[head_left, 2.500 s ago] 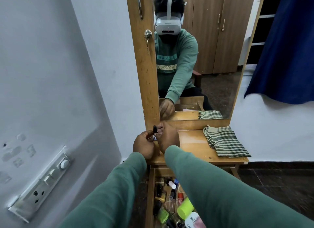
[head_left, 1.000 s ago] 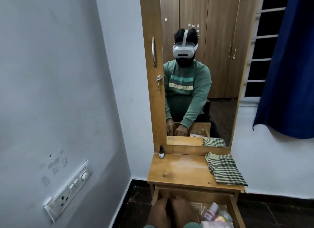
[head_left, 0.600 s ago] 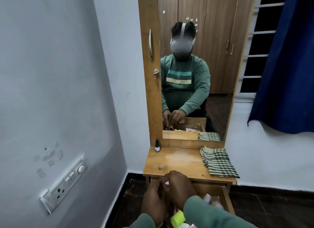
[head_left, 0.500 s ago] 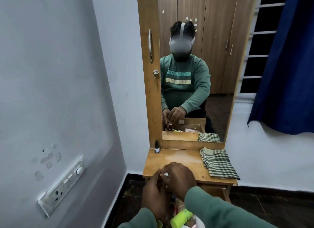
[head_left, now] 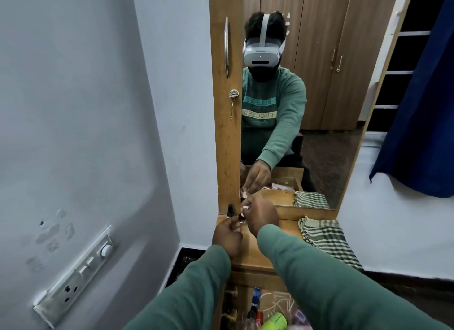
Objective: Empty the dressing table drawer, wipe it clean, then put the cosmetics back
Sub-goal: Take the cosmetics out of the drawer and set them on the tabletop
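Below the mirror (head_left: 319, 89), left hand (head_left: 227, 237) and right hand (head_left: 262, 215) fingers pinch a half-hidden bottle (head_left: 241, 218).

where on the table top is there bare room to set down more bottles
Bare wood lies mid table top, between the right hand and the checked cloth, and along the front edge by the left hand. The back left corner is crowded: a dropper bottle and a small red bottle at the fingers. The drawer is packed.

Dim, even indoor light; wide-angle edge distortion
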